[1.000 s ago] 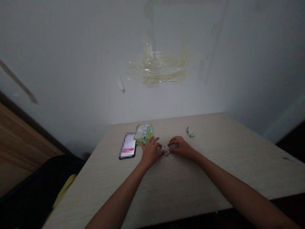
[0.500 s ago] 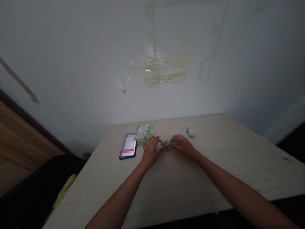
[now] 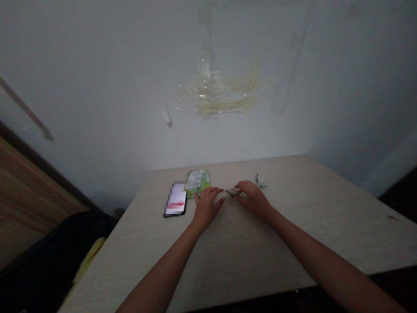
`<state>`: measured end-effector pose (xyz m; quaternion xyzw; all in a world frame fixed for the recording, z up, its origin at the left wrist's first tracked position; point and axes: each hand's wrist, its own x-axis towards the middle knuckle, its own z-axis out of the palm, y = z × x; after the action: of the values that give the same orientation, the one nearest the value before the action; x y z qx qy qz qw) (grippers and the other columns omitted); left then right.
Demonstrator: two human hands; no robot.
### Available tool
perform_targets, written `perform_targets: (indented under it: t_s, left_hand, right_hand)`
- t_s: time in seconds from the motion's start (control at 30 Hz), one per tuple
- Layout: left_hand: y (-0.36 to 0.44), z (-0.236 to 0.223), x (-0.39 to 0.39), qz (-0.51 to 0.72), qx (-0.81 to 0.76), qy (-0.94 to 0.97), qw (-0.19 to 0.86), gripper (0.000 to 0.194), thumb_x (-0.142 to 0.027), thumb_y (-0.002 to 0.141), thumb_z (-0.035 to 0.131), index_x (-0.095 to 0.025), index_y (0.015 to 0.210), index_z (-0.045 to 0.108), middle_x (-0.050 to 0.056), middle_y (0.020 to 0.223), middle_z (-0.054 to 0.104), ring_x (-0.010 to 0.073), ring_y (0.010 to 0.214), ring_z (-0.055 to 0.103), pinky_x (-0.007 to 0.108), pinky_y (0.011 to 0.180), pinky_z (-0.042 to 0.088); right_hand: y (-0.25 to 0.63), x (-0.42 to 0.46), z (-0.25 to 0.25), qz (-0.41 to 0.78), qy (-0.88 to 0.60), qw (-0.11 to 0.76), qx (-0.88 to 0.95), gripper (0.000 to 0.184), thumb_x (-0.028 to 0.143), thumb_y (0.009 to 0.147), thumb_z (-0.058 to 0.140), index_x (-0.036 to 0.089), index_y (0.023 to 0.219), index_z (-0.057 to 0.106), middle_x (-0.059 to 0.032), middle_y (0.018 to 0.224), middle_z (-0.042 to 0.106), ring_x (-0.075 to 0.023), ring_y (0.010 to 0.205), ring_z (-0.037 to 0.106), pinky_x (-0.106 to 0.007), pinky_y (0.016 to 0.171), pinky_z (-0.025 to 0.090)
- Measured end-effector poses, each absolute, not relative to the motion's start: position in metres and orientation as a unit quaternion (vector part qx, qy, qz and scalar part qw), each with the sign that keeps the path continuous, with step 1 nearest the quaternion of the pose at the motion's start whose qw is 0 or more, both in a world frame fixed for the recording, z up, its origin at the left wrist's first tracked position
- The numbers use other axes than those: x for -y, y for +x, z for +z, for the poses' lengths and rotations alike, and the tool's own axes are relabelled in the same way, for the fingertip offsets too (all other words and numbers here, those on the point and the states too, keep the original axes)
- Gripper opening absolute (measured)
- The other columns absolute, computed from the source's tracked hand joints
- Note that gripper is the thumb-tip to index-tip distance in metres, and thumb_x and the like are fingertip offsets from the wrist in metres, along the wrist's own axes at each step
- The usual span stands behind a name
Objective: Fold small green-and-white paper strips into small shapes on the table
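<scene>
A small, pale, folded wrapper-like piece (image 3: 232, 192) with a dark edge is pinched by my right hand (image 3: 252, 196), between thumb and fingers; its exact kind is hard to make out. To its left is my left hand (image 3: 207, 205), thumb and fingers apart and holding nothing, with the fingertips just short of the piece. Beyond my left hand lies a green and white printed packet (image 3: 197, 181), its lower edge partly behind the fingers. Behind my right hand rests a crumpled white and green wrapper (image 3: 260, 181).
A phone (image 3: 176, 201) with a lit, blurred screen lies left of the packet on the pale wooden table (image 3: 224, 261). The table's back edge meets a wall (image 3: 276, 134) bearing old clear tape (image 3: 221, 93). Dark and yellow cloth (image 3: 89, 256) sits off the left edge.
My left thumb and fingers have come away from the folded piece. It has shifted slightly right and turned in my right hand, showing a narrower side.
</scene>
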<state>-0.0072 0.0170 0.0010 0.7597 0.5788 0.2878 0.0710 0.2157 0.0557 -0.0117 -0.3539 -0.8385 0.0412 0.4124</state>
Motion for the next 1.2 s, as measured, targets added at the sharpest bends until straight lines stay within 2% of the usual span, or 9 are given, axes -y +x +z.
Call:
perform_targets:
  t_s: [0.2,0.53,0.8,1.0,1.2]
  left_hand:
    - [-0.008,0.000,-0.016,0.294,-0.571,0.764,0.067,0.034,-0.040,0.090,0.056,-0.037,0.123,0.060,0.003,0.129,0.060,0.0270,0.126,0.047,0.065,0.114,0.009]
    - [-0.006,0.002,-0.016,0.296,-0.585,0.751,0.082,0.031,-0.044,0.090,0.053,-0.034,0.118,0.064,0.003,0.125,0.064,0.0270,0.126,0.048,0.065,0.114,0.008]
    - [-0.005,0.001,-0.017,0.292,-0.602,0.738,0.090,0.035,-0.052,0.091,0.049,-0.030,0.112,0.067,0.004,0.122,0.067,0.0287,0.129,0.046,0.070,0.112,0.003]
    - [-0.004,-0.001,-0.017,0.244,-0.610,0.749,0.087,0.024,-0.047,0.088,0.056,-0.036,0.105,0.070,0.001,0.129,0.064,0.0315,0.134,0.039,0.076,0.107,0.004]
    - [-0.005,-0.005,-0.018,0.226,-0.614,0.753,0.080,0.025,-0.050,0.086,0.058,-0.041,0.105,0.070,0.000,0.133,0.060,0.0343,0.136,0.035,0.077,0.106,0.003]
  right_hand:
    - [0.214,-0.055,-0.014,0.043,-0.342,0.369,0.863,0.013,0.011,0.077,0.065,0.018,0.087,0.068,-0.0122,0.114,0.067,-0.0268,0.117,0.055,-0.050,0.104,0.042]
    - [0.212,-0.053,-0.011,0.032,-0.323,0.410,0.852,0.015,0.010,0.077,0.062,0.020,0.087,0.063,-0.0104,0.110,0.066,-0.0257,0.116,0.055,-0.052,0.106,0.039]
    - [0.205,-0.041,-0.001,0.089,-0.299,0.414,0.855,0.015,0.014,0.082,0.064,0.022,0.095,0.064,-0.0101,0.114,0.059,-0.0226,0.111,0.056,-0.043,0.096,0.046]
    - [0.203,-0.040,-0.001,0.180,-0.260,0.397,0.862,0.022,0.017,0.082,0.067,0.023,0.103,0.067,-0.0079,0.111,0.057,-0.0194,0.106,0.058,-0.037,0.094,0.049]
    - [0.205,-0.044,-0.002,0.215,-0.283,0.410,0.840,0.027,0.017,0.088,0.059,0.026,0.112,0.066,-0.0057,0.107,0.060,-0.0184,0.103,0.058,-0.036,0.094,0.048]
